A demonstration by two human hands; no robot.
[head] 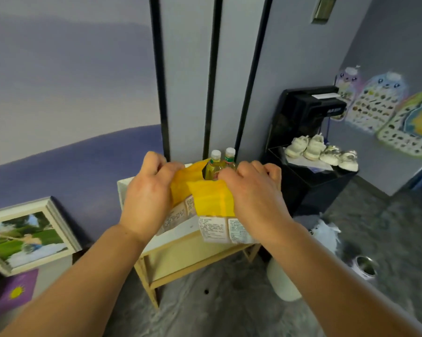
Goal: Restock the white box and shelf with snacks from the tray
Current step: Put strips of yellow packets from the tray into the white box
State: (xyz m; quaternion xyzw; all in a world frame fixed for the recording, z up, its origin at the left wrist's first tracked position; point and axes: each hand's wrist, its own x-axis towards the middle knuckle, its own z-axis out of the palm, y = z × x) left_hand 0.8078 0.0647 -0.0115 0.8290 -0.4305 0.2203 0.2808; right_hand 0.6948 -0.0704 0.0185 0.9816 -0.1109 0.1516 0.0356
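Observation:
Both hands hold yellow snack packets with white printed label backs above a white box that stands on a small wooden shelf. My left hand is shut on the left yellow packet, which hangs over the box. My right hand is shut on the right yellow packet, whose label end droops over the shelf's front. Most of the box is hidden behind my hands and the packets. No tray is in view.
Two oil bottles stand behind the packets against the wall panels. A black stand to the right carries white shoes. A framed picture leans at left. A white bin and a metal bowl sit on the grey carpet.

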